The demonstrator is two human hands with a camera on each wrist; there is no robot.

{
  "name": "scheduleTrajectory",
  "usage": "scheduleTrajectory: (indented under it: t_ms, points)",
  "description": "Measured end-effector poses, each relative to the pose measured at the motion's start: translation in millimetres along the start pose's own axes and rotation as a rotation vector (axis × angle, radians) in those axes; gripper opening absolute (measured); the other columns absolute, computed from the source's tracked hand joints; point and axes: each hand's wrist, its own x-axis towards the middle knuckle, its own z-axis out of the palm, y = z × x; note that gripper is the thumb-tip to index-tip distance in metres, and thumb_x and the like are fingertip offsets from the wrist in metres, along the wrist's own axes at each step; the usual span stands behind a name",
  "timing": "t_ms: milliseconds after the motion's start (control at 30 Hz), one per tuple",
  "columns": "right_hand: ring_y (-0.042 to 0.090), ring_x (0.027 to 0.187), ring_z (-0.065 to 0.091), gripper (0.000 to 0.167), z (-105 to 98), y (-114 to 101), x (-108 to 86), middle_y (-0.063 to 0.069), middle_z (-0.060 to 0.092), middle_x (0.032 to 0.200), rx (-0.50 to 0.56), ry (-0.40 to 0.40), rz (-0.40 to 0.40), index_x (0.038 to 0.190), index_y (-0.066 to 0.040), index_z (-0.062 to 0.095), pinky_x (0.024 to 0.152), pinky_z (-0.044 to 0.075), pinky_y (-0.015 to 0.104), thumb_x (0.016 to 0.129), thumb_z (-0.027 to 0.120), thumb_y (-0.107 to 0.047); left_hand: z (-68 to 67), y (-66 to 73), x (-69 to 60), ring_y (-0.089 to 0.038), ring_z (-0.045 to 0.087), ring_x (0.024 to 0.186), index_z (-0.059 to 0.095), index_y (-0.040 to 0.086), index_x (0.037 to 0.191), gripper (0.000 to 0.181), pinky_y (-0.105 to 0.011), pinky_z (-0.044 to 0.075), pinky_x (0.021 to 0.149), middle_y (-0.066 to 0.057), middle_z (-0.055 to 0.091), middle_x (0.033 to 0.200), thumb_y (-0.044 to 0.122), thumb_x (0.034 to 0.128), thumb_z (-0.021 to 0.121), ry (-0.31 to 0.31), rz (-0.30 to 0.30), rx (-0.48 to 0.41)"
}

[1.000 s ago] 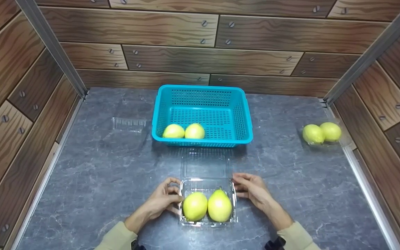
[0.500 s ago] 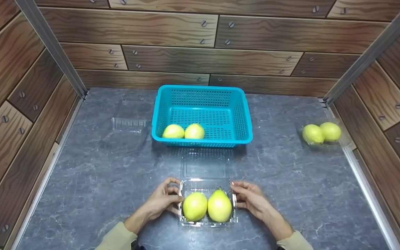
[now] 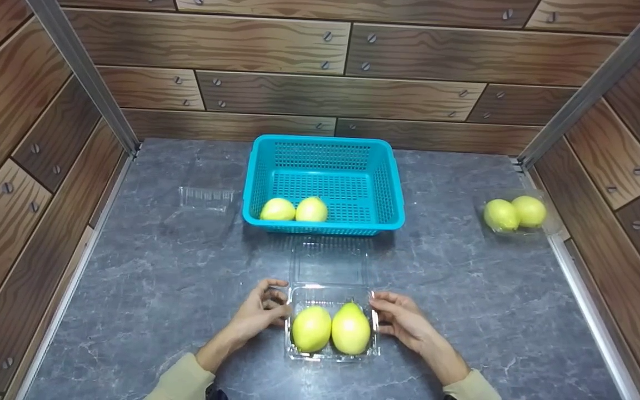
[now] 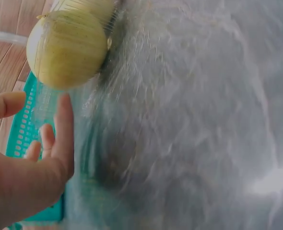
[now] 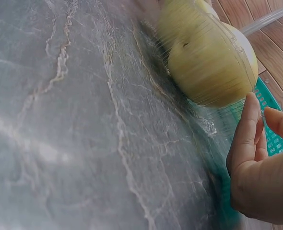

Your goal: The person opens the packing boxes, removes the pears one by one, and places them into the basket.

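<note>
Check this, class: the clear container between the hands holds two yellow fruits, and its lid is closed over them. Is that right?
The lid is not closed: the head view shows it folded open towards the turquoise basket. The clear container between the hands does hold two yellow fruits.

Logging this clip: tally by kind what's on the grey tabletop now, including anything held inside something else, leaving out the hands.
Yellow-green fruits: 6
Clear plastic containers: 3 (the left one shows only faintly)
Teal basket: 1
Total: 10
</note>
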Motion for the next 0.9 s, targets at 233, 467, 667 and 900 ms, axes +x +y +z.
scheduleTrajectory:
  t_ms: [233, 467, 667, 900]
  points:
    - [0.006, 0.077, 0.064, 0.007, -0.9, -0.2, -0.4, -0.008, 0.065, 0.091, 0.002, -0.008, -0.002, 0.103, -0.018, 0.066, 0.068, 0.065, 0.023, 0.099, 0.070, -0.014, -4.2, 13.5, -5.1, -0.029, 0.063, 0.110, 0.057, 0.002, 0.138, 0.056, -0.043, 0.059, 0.099, -0.020, 0.062, 0.131, 0.026, 0.0928, 0.080, -0.008, 0.206, 0.355]
    - [0.006, 0.076, 0.064, 0.008, -2.2, 0.9, 0.1, -0.008, 0.067, 0.091, 0.003, -0.003, -0.001, 0.103, -0.017, 0.067, 0.068, 0.065, 0.023, 0.098, 0.071, -0.013, -6.2, 29.1, -11.0, -0.033, 0.056, 0.129, 0.058, 0.014, 0.139, 0.060, -0.063, 0.052, 0.110, -0.010, 0.062, 0.139, 0.037, 0.0885, 0.082, -0.058, 0.383, 0.693]
    - [0.007, 0.076, 0.065, 0.010, -1.8, 0.6, 0.2, -0.007, 0.067, 0.091, 0.000, 0.004, 0.000, 0.106, -0.016, 0.067, 0.068, 0.065, 0.023, 0.098, 0.072, -0.014, -1.6, 42.6, -15.8, -0.028, 0.054, 0.137, 0.055, 0.019, 0.146, 0.066, -0.059, 0.053, 0.114, -0.005, 0.058, 0.145, 0.041, 0.0891, 0.080, -0.208, 0.474, 0.984]
    - [0.006, 0.074, 0.064, 0.010, -1.1, -0.3, 0.5, -0.007, 0.066, 0.089, -0.006, 0.004, -0.001, 0.105, -0.016, 0.066, 0.068, 0.066, 0.024, 0.098, 0.072, -0.014, 6.6, 52.3, -19.9, -0.023, 0.056, 0.134, 0.059, 0.018, 0.141, 0.060, -0.045, 0.055, 0.115, -0.003, 0.059, 0.143, 0.035, 0.0886, 0.081, -0.341, 0.583, 1.156]
